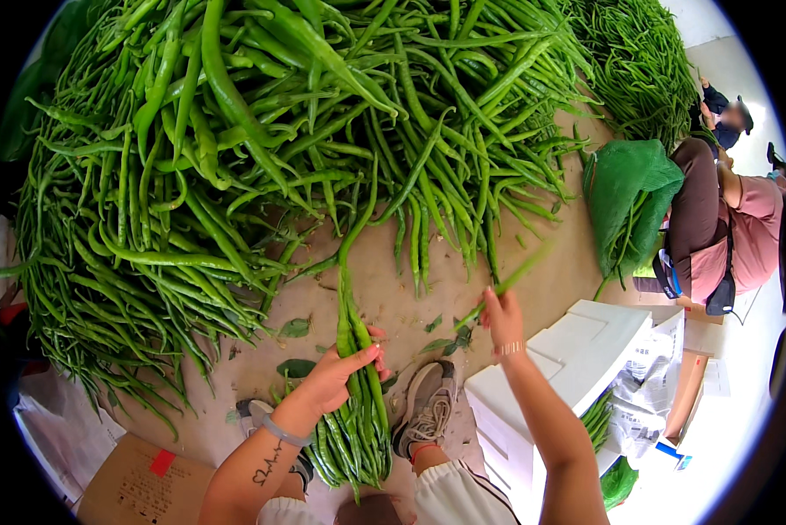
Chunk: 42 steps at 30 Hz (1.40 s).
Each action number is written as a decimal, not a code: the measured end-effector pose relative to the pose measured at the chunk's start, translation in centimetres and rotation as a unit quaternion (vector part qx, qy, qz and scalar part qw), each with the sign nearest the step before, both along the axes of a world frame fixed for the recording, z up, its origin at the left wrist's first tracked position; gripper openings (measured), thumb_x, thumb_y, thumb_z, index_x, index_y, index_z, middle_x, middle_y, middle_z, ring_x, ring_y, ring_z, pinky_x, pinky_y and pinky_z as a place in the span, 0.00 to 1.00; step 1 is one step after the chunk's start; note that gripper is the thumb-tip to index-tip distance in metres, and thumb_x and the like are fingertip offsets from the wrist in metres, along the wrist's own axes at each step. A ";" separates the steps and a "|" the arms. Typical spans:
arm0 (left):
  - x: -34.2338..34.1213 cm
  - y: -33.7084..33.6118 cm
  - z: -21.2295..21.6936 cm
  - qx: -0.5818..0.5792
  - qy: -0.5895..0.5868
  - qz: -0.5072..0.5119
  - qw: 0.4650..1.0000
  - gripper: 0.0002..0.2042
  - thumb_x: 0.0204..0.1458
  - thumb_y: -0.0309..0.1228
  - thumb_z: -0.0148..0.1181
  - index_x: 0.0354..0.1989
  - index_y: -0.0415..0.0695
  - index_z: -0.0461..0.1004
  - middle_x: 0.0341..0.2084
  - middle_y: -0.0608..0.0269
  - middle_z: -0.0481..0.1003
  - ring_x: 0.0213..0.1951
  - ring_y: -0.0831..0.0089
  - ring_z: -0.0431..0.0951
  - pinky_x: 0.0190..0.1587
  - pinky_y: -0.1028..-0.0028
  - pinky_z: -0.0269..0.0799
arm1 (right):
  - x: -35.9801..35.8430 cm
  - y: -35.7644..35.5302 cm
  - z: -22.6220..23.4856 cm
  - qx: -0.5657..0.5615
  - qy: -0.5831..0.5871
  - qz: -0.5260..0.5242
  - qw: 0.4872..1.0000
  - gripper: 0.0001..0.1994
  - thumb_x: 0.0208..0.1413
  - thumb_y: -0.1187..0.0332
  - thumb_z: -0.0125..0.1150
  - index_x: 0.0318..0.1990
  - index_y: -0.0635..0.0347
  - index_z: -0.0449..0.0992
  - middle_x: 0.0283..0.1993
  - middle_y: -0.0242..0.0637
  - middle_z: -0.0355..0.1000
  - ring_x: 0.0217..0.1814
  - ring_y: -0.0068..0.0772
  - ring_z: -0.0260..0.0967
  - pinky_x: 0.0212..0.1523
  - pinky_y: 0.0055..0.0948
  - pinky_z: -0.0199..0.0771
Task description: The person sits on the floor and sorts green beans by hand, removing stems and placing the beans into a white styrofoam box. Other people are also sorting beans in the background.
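My left hand [345, 372] is closed round a few long green chili peppers [352, 328], which hang upright between my shoes. Below it, more peppers [349, 446] lie bunched together in a neat row between my feet. Off to the right, my right hand [502, 319] pinches a single green chili pepper [524, 271], its tip blurred by motion. A huge heap of green chili peppers [323, 131] rises in front of both hands, its lower edge spilling toward me.
At right stands a white foam box [559, 367], beside a grey printed plastic bag [645, 389]. A cardboard box [143, 481] sits at lower left. Beyond the foam box, a green mesh sack [634, 179] holds peppers near a seated person [734, 227]. Loose leaves [297, 328] dot the floor.
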<state>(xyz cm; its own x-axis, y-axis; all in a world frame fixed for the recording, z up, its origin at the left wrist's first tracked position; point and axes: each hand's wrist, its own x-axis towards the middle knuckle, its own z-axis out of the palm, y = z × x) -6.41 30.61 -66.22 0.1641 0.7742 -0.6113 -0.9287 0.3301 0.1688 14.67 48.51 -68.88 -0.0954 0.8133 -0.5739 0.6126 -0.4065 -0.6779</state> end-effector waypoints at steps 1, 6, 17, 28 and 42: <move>0.1 0.0 -0.2 0.002 0.002 0.013 1.000 0.13 0.49 0.29 0.51 0.43 0.43 0.61 0.29 0.65 0.64 0.33 0.73 0.67 0.40 0.68 0.68 | -0.8 -2.3 2.9 -0.030 0.042 -0.011 0.999 0.10 0.51 0.63 0.50 0.30 0.61 0.65 0.24 0.32 0.69 0.23 0.22 0.64 0.22 0.25 0.62; 2.1 2.1 0.1 0.000 0.009 -0.012 1.000 0.17 0.46 0.27 0.56 0.45 0.41 0.60 0.28 0.63 0.68 0.30 0.71 0.70 0.39 0.72 0.69 | -2.7 -9.0 7.8 -0.072 -0.003 0.402 0.913 0.12 0.50 0.61 0.50 0.32 0.61 0.69 0.26 0.46 0.68 0.24 0.44 0.65 0.27 0.34 0.66; 0.6 0.3 -0.2 0.006 -0.066 -0.035 0.997 0.08 0.46 0.27 0.54 0.34 0.44 0.63 0.16 0.69 0.60 0.21 0.77 0.63 0.27 0.74 0.63 | -1.0 7.7 -4.4 0.105 -0.200 0.205 0.952 0.13 0.49 0.60 0.47 0.28 0.62 0.68 0.25 0.45 0.68 0.32 0.44 0.66 0.34 0.37 0.63; 1.0 -0.1 -1.9 0.012 -0.104 0.033 0.994 0.23 0.49 0.33 0.52 0.53 0.42 0.55 0.51 0.53 0.59 0.52 0.63 0.62 0.52 0.64 0.61 | 0.5 -13.9 9.3 -0.193 0.112 0.208 0.952 0.12 0.55 0.60 0.45 0.27 0.58 0.68 0.22 0.31 0.68 0.18 0.15 0.59 0.18 0.18 0.60; -2.2 -2.6 -1.2 -0.001 -0.008 0.002 1.000 0.10 0.41 0.32 0.59 0.29 0.41 0.67 0.26 0.58 0.70 0.30 0.67 0.71 0.35 0.69 0.69 | -16.7 4.1 -2.6 0.083 -0.009 0.089 0.992 0.21 0.50 0.63 0.52 0.49 0.67 0.61 0.18 0.35 0.67 0.11 0.20 0.57 0.11 0.22 0.57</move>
<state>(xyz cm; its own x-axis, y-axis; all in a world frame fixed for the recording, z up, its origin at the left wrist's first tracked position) -8.61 28.00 -67.41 0.1707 0.7739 -0.6099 -0.9328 0.3262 0.1529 -1.99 52.64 -71.52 -0.2371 0.8680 -0.4364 0.6779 -0.1739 -0.7143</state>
